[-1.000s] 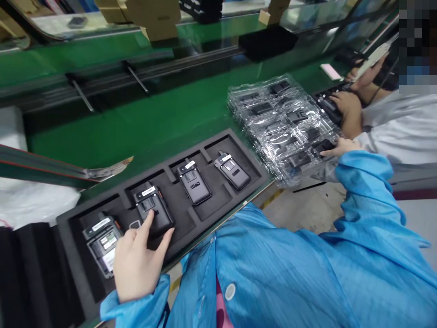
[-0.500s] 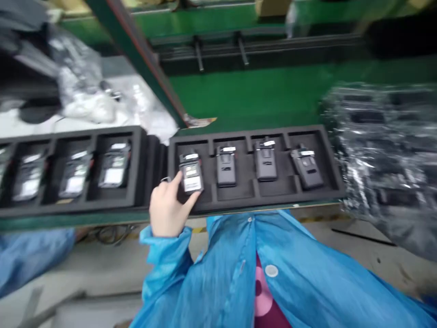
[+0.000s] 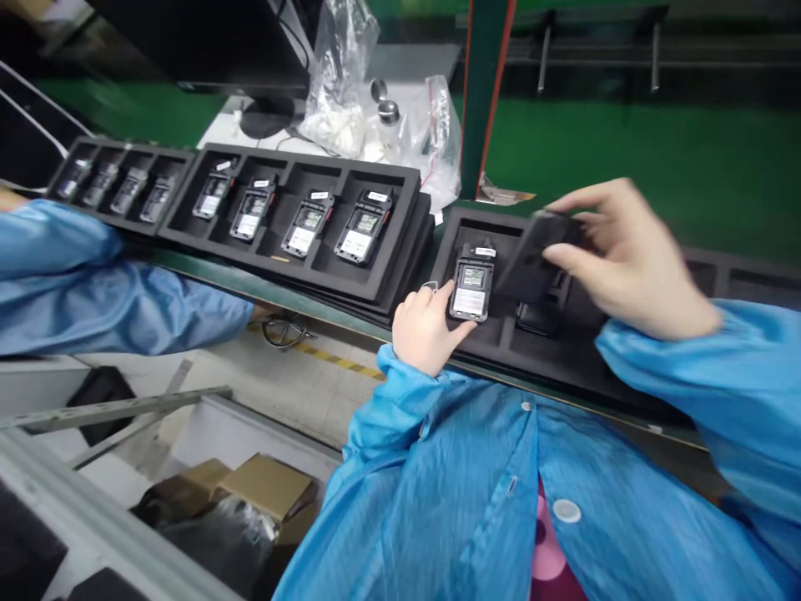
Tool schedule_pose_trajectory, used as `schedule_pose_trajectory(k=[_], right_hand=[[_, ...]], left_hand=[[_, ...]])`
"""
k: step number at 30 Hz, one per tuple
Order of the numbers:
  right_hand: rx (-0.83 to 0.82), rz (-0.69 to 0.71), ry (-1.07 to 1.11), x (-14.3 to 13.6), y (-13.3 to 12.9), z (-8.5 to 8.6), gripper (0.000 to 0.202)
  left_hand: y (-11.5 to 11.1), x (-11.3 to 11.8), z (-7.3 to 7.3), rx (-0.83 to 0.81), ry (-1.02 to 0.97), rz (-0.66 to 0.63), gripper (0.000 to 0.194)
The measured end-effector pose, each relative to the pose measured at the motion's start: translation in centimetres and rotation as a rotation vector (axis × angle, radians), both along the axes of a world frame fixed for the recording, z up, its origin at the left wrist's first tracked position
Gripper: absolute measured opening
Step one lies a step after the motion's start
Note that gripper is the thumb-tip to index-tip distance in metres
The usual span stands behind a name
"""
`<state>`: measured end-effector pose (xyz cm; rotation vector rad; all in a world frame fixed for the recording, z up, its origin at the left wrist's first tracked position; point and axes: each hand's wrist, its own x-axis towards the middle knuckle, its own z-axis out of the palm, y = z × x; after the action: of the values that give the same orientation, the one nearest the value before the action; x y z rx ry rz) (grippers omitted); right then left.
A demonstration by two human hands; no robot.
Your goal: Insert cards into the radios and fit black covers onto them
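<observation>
My left hand (image 3: 426, 330) grips a black handheld radio (image 3: 471, 288) by its near left corner, thumb and forefinger on its edges. This radio lies in the leftmost visible compartment of a black foam tray (image 3: 510, 334), its back bare, showing a white label. Above the compartment to its right, my right hand (image 3: 626, 250) pinches a black flat panel (image 3: 531, 255), tilted and a bit blurred, perhaps a back cover. Beneath the panel lies another dark radio (image 3: 541, 317), mostly hidden by it.
Stacked foam trays (image 3: 400, 209) on the left hold several open-backed radios (image 3: 360, 234). A co-worker's blue sleeves (image 3: 156, 300) reach in there. Behind stand a monitor (image 3: 219, 50), clear plastic bags (image 3: 344, 83) and a green post (image 3: 485, 100). Cardboard (image 3: 266, 484) lies in a bin below.
The view has swung left. My right hand, out of sight before, now holds the black panel over the second compartment. My left hand stays at the same radio.
</observation>
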<state>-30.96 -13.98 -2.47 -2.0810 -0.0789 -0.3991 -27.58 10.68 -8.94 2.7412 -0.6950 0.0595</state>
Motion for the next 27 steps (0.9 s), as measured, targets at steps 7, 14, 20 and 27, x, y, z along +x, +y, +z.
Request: schedule_pose_trajectory(k=[7, 14, 20, 27], right_hand=[[-0.036, 0.096, 0.158, 5.0, 4.9, -5.5, 0.037], [-0.246, 0.046, 0.228, 4.1, 4.9, -5.9, 0.037], [-0.678, -0.056, 0.124, 3.2, 6.3, -5.9, 0.046], [-0.960, -0.038, 0.071, 1.7, 7.7, -6.2, 0.047]], left_hand=[[-0.1, -0.2, 0.0, -0.023, 0.005, 0.003, 0.066], [0.1, 0.0, -0.5, -0.064, -0.013, -0.004, 0.067], [0.1, 0.0, -0.6, -0.073, -0.015, -0.003, 0.067], [-0.1, -0.1, -0.7, -0.066, 0.029, 0.002, 0.066]])
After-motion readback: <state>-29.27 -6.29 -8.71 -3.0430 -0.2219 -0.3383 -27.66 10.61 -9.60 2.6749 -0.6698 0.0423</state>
